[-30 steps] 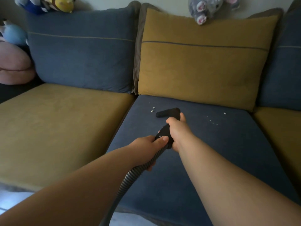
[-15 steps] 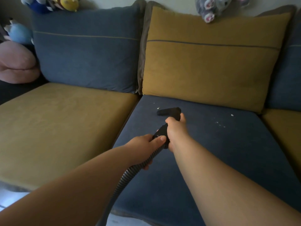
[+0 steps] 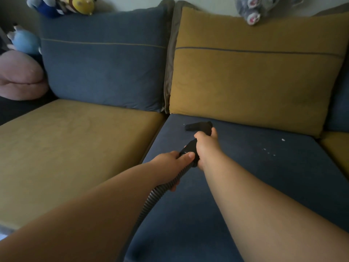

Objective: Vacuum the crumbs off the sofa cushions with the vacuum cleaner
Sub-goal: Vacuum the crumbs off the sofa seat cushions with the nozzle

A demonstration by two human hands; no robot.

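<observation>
A black vacuum nozzle (image 3: 198,126) lies flat on the blue seat cushion (image 3: 255,176), close to the yellow back cushion. My right hand (image 3: 206,146) grips the black handle just behind the nozzle. Lower down, my left hand (image 3: 172,163) is closed around the ribbed grey hose (image 3: 154,197) where it joins the handle. One tiny white crumb (image 3: 184,124) sits just left of the nozzle tip. More white crumbs (image 3: 269,151) are scattered on the right part of the same cushion, with a bigger one (image 3: 283,139) behind them.
A yellow seat cushion (image 3: 71,148) lies to the left, another at the far right (image 3: 338,154). A blue back cushion (image 3: 103,63) and a yellow back cushion (image 3: 255,78) stand behind. Plush toys (image 3: 62,5) sit on top; a pink cushion (image 3: 20,76) is at the left.
The small cluster of crumbs left of the nozzle has shrunk to a single speck. The view has shifted left, and the nozzle stays near the back cushion.
</observation>
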